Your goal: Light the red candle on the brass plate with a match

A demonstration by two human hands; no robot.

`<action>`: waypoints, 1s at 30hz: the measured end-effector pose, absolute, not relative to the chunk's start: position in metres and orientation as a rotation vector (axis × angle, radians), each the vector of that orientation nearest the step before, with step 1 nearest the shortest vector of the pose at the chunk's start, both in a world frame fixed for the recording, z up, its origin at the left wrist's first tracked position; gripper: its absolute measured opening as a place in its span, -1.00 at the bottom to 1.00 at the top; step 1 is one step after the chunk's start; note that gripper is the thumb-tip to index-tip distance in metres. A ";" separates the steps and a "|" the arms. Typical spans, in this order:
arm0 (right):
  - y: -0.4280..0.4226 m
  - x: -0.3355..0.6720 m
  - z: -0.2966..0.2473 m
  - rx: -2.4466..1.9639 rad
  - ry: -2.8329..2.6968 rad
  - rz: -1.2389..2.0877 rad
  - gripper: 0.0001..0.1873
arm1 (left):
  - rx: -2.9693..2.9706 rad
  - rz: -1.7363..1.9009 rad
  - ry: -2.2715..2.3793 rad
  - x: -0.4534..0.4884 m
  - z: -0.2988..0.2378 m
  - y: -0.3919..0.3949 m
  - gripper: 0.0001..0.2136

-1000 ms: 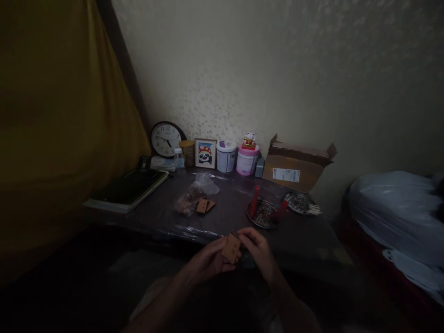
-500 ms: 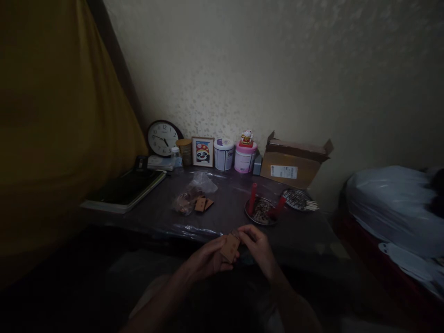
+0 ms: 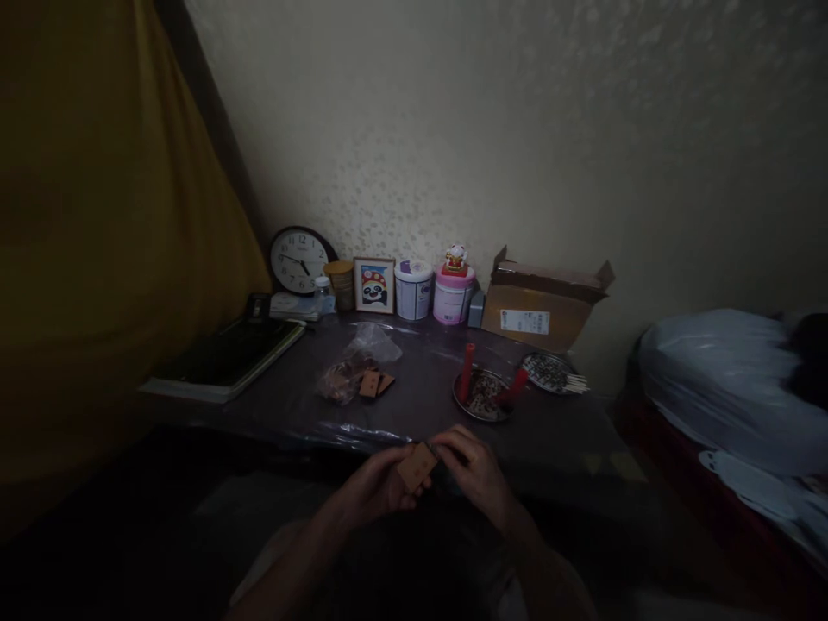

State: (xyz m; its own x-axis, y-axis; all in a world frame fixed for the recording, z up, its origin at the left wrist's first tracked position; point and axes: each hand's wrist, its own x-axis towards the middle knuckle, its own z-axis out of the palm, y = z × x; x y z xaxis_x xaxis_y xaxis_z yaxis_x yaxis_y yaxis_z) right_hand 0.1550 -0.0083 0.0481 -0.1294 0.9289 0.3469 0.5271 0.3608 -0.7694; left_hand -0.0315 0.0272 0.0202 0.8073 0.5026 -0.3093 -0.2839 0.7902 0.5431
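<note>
Just off the table's front edge, my left hand (image 3: pixel 381 487) grips a small tan rectangular piece (image 3: pixel 417 467) with faint reddish marks, like a tag or card. The fingers of my right hand (image 3: pixel 471 466) are pinched at its upper right corner; what exactly they hold there is too small and dark to make out. Similar tan pieces (image 3: pixel 369 384) lie on the table beyond my hands. Beside them is a crumpled clear plastic bag (image 3: pixel 341 380) with brownish contents.
On the dark plastic-covered table (image 3: pixel 414 414), a round tray (image 3: pixel 482 398) bears two red sticks and seed-like bits. A second plate (image 3: pixel 547 373) has white sticks. Along the wall stand a clock (image 3: pixel 301 260), picture frame (image 3: pixel 374 285), tubs (image 3: pixel 413 290) and an open cardboard box (image 3: pixel 540 306).
Both hands have shifted slightly left with the tan piece, which is turned a little. My right fingers have closed in more around its corner. The camera view has moved slightly.
</note>
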 end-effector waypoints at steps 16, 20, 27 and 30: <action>-0.012 0.152 0.046 -1.377 -1.943 0.594 -0.86 | 0.613 0.363 0.614 -0.037 0.013 0.030 -0.68; -0.013 0.152 0.045 -1.360 -1.953 0.596 -0.87 | 0.637 0.372 0.584 -0.038 0.011 0.030 -0.67; -0.016 0.153 0.047 -1.353 -1.996 0.587 -0.87 | 0.642 0.377 0.591 -0.038 0.014 0.029 -0.69; -0.017 0.152 0.048 -1.357 -2.017 0.574 -0.87 | 0.654 0.386 0.611 -0.038 0.016 0.027 -0.69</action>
State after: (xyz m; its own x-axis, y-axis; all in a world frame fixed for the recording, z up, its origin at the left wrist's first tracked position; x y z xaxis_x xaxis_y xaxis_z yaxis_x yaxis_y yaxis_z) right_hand 0.1521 -0.0174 0.0478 -0.2690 0.9274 0.2600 0.6516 0.3740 -0.6599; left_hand -0.0382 0.0274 0.0157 0.7590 0.5120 -0.4022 -0.1433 0.7340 0.6639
